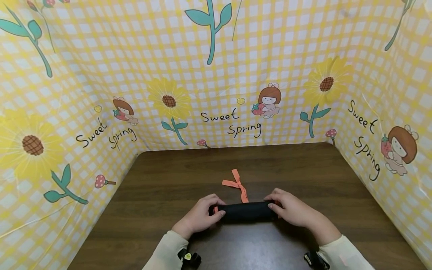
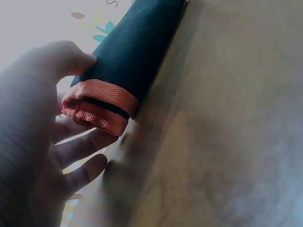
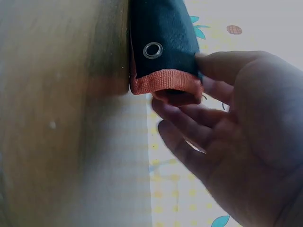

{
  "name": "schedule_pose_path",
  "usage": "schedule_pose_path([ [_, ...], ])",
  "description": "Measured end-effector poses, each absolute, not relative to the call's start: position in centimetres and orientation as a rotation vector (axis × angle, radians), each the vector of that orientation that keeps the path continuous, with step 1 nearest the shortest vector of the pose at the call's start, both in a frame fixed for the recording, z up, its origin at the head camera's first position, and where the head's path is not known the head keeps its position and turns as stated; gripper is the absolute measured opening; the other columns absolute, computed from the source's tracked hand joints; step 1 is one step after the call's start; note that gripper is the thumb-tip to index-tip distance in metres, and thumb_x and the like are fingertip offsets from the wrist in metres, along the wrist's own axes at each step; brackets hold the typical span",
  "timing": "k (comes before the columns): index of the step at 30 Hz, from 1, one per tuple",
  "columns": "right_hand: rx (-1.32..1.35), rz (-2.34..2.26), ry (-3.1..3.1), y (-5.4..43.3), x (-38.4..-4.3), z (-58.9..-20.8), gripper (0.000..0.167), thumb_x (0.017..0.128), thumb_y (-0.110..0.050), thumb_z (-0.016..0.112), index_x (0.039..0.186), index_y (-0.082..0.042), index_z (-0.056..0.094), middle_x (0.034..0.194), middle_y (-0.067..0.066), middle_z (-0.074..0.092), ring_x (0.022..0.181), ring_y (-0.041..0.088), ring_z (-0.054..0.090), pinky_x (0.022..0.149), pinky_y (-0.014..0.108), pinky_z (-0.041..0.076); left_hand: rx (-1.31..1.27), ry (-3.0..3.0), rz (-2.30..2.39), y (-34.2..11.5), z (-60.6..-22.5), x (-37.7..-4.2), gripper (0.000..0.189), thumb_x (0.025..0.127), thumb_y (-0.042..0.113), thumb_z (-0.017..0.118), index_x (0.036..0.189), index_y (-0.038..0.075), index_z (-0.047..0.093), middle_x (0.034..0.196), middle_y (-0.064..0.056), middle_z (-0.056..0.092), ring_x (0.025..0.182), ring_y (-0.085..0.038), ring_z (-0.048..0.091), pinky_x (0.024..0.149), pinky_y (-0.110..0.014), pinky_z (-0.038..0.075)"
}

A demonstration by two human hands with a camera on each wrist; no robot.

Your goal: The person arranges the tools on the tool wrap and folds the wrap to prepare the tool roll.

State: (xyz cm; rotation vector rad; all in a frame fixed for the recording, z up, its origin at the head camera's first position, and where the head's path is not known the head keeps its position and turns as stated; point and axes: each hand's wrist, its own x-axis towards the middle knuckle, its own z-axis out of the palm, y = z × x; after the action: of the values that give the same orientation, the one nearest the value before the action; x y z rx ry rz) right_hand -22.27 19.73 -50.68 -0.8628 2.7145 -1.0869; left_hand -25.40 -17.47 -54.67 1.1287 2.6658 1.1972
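A black fabric tool roll (image 1: 248,212), rolled into a tube with orange trim at its ends, lies crosswise near the front of the table. My left hand (image 1: 204,213) holds its left end, thumb on the near side and fingers around the back. At the other end my right hand (image 1: 291,208) grips in the same way. Folded layers edged by orange binding (image 2: 102,101) show in the left wrist view. A metal eyelet (image 3: 153,50) sits close to the right end. From behind the roll an orange tie strap (image 1: 240,185) stretches away, its two tails spread apart.
The dark wooden table (image 1: 175,168) is enclosed at the back and both sides by a yellow checked cloth (image 1: 216,86) printed with flowers and figures. A dark strapped device (image 1: 189,258) is on the left wrist, and another (image 1: 316,260) on the right.
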Motion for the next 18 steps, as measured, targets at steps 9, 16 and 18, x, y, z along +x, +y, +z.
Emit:
schedule_pose_path([
  [9, -0.944, -0.967, 2.926, 19.96, -22.45, -51.12, 0.028, 0.094, -0.012, 0.08, 0.116, -0.027, 0.073, 0.115, -0.013, 0.058, 0.101, 0.014, 0.056, 0.086, 0.039, 0.05, 1.115, 2.731, 1.217, -17.52, -54.82, -25.6, 0.023, 0.102, 0.036, 0.071, 0.125, 0.034, 0.068, 0.111, 0.016, 0.062, 0.094, -0.007, 0.06, 0.085, -0.031, 0.051],
  [16, -0.927, -0.873, 2.918, 20.12, -22.48, -51.29, 0.036, 0.09, -0.018, 0.085, 0.123, -0.023, 0.072, 0.12, -0.011, 0.06, 0.113, 0.018, 0.06, 0.094, 0.047, 0.052, 1.098, 2.746, 1.174, -17.61, -54.72, -25.52, 0.039, 0.094, 0.037, 0.081, 0.131, 0.037, 0.066, 0.122, 0.019, 0.06, 0.108, -0.007, 0.058, 0.093, -0.035, 0.051],
  [18, -0.914, -0.863, 2.911, 20.12, -22.44, -51.24, 0.035, 0.091, -0.019, 0.084, 0.123, -0.024, 0.072, 0.116, -0.011, 0.06, 0.107, 0.017, 0.06, 0.091, 0.044, 0.051, 1.113, 2.763, 1.142, -17.61, -54.76, -25.5, 0.042, 0.093, 0.036, 0.082, 0.131, 0.036, 0.066, 0.123, 0.019, 0.061, 0.11, -0.007, 0.058, 0.093, -0.036, 0.051],
])
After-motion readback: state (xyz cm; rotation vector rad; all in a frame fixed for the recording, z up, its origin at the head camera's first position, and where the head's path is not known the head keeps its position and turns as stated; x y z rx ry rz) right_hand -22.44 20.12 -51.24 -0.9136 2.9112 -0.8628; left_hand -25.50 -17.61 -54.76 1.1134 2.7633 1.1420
